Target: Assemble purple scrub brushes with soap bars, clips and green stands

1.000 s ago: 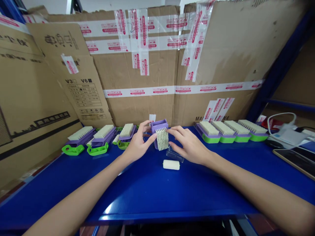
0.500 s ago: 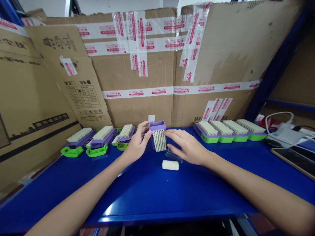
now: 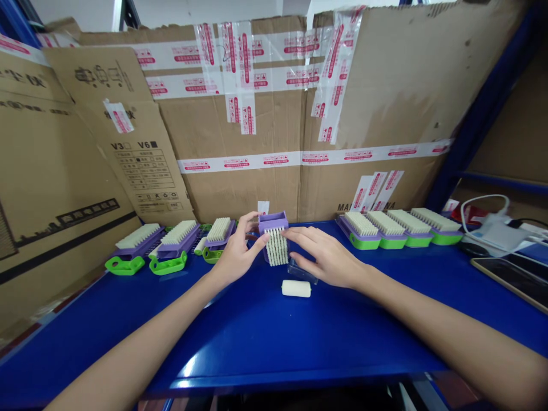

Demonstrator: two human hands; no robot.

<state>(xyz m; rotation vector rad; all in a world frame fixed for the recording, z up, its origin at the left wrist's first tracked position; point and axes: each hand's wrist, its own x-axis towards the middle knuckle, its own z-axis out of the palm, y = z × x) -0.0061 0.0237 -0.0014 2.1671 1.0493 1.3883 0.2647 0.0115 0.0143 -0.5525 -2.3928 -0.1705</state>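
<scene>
A purple scrubbing brush with cream bristles stands tilted up, its bristles facing me and an open purple end on top. Wrapped about its left side is my left hand, thumb on the bristles' edge. My right hand grips the right side, fingertips at the upper bristles and thumb lower down. Just below the right thumb lies a clear plastic piece, partly covered by the hand. Nearer to me on the blue table is a cream roller.
Brushes with green parts, one of them a purple and green brush, lie at the left. At the right stands a row of brushes. Beyond are a white charger and a phone. Taped cardboard walls the back.
Almost nothing differs. My left thumb has shifted slightly to the right over the bristles, and the brush is tilted about as before.
</scene>
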